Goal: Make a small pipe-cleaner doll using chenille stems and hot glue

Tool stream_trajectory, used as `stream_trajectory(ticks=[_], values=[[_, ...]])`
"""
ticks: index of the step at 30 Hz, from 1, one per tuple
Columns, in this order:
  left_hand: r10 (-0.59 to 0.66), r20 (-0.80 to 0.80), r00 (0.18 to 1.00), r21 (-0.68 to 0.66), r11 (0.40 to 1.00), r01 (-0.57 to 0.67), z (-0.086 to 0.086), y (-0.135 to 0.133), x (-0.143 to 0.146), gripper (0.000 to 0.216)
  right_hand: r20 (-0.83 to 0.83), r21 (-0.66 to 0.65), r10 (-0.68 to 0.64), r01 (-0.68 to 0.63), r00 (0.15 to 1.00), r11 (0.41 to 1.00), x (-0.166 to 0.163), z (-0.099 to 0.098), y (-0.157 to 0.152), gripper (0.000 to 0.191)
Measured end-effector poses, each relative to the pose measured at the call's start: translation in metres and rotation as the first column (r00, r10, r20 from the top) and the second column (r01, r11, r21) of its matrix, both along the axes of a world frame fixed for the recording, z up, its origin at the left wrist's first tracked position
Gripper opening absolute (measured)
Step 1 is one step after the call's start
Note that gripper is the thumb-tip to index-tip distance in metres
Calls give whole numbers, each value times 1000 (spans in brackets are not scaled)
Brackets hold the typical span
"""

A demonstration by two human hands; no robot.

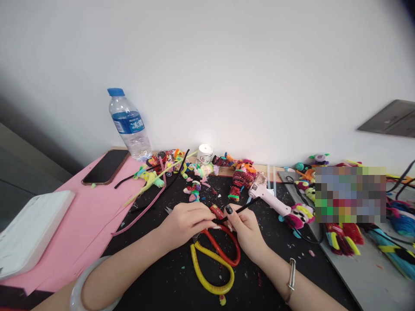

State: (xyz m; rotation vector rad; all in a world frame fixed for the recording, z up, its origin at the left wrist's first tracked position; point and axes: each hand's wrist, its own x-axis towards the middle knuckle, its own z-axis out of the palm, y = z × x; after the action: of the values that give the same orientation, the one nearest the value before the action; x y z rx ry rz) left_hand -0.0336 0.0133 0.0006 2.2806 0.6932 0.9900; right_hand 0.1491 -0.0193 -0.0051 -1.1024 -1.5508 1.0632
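A black fuzzy pipe cleaner (248, 204) runs between my two hands above the black work surface. The fingertips of my left hand (186, 222) are closed on one end of it. My right hand (245, 231) pinches it between thumb and fingers, with its free end sticking up to the right. Beneath both hands lie scissors (216, 289) with a red and a yellow handle; their blades are partly hidden under my left hand. A small red object (216, 211) rests just beyond the fingertips.
Several colourful pipe-cleaner figures (241, 177) line the wall side, around a paper cup (205, 153). A pink glue gun (270, 200) lies right of centre. A water bottle (131, 125), phone (106, 166) and white box (35, 233) stand left, on pink paper (82, 216). More figures lie on a grey board (343, 276).
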Motion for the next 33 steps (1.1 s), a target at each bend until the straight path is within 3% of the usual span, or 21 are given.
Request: stream_trajectory(ticks=[6, 11, 17, 27, 33], values=[[8, -63, 998, -120, 993, -15, 2, 3, 3, 18, 110, 105, -56, 45, 992, 993, 4, -3, 2, 42], [9, -182, 983, -76, 997, -23, 0, 2, 3, 19, 225, 247, -8, -49, 974, 968, 3, -1, -1, 34], [15, -312, 950, -14, 1000, -20, 0, 0, 2, 16, 333, 326, -9, -106, 943, 939, 2, 1, -2, 29], [-20, -431, 902, 149, 984, 94, 2, 2, 2, 17, 413, 340, 18, -172, 911, 925, 4, -2, -3, 25], [-53, -424, 904, 53, 995, 83, 3, 3, 0, 17, 429, 350, 6, -172, 903, 921, 4, -1, -3, 28]])
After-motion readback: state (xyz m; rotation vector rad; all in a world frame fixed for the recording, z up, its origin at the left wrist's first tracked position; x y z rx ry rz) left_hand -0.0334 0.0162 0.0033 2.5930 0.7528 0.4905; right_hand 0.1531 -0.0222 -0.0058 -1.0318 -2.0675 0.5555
